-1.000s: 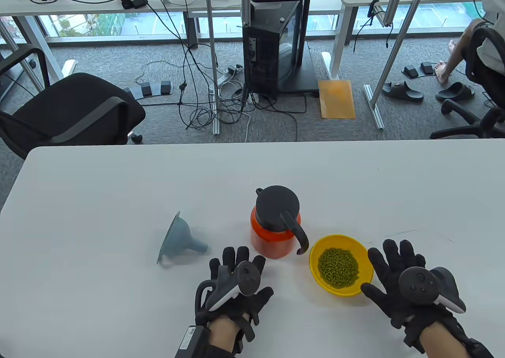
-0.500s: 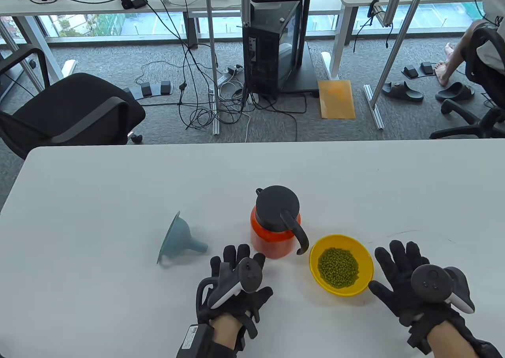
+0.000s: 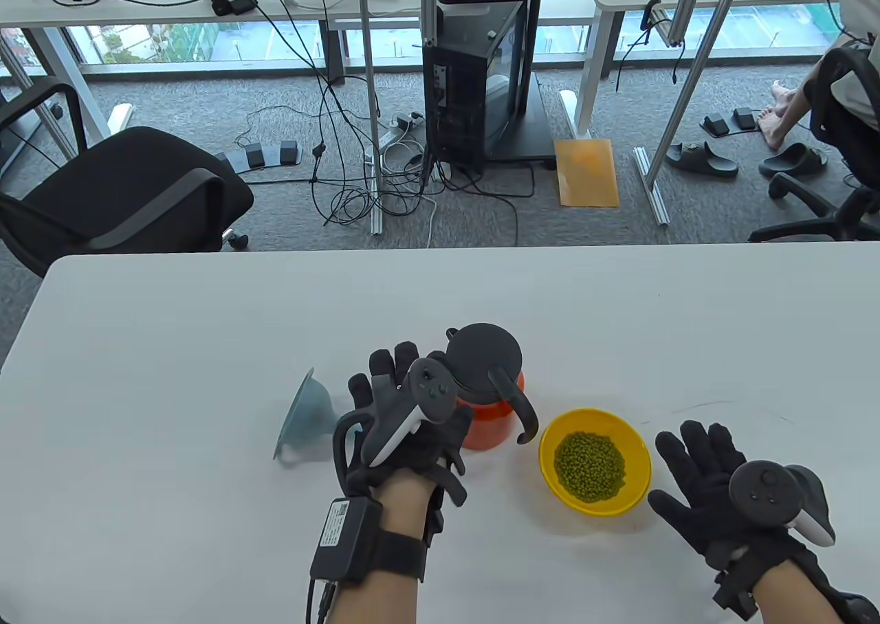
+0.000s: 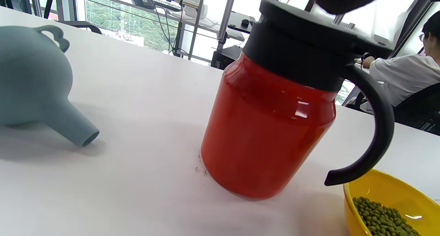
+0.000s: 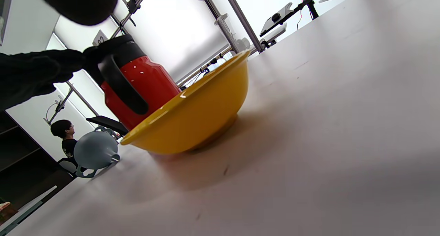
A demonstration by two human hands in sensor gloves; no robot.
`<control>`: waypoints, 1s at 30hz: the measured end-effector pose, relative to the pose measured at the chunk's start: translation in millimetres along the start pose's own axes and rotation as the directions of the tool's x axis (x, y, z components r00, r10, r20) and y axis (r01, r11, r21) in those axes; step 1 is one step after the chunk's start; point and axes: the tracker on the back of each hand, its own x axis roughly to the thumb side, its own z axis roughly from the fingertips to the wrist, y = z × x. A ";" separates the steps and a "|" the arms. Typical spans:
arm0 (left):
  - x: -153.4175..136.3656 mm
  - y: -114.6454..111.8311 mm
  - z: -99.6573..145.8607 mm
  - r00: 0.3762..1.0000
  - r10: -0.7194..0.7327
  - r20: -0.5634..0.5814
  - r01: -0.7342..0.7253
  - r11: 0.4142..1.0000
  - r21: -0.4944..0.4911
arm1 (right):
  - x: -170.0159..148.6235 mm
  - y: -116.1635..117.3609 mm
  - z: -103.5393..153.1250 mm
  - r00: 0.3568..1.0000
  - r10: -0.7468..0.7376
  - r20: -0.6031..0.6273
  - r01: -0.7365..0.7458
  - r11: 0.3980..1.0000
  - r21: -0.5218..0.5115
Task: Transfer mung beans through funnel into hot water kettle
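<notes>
The kettle (image 3: 481, 390) stands between the funnel (image 3: 306, 418) and the bean bowl (image 3: 595, 462), its handle nearly reaching the bowl's rim; bare tabletop (image 3: 206, 321) lies open beyond them.

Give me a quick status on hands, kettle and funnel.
Left hand open, beside red kettle's black lid; right hand open, idle. Lid on. Grey-blue plastic funnel on its side, yellow bowl full.
</notes>
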 end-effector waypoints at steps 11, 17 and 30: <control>69.4 2.5 -48.1 1.000 -0.007 0.017 0.008 0.998 -0.057 | -3.1 -0.2 0.5 0.999 -0.040 -0.010 0.040 0.999 0.007; 90.3 -10.3 -67.6 0.999 0.036 0.011 -0.034 0.992 -0.123 | -1.6 0.5 0.7 0.998 -0.060 -0.004 0.060 0.998 0.021; 95.6 -13.9 -81.0 0.974 -0.116 -0.192 0.091 0.986 -0.137 | -3.5 1.5 0.0 0.997 -0.077 0.004 0.077 0.996 0.041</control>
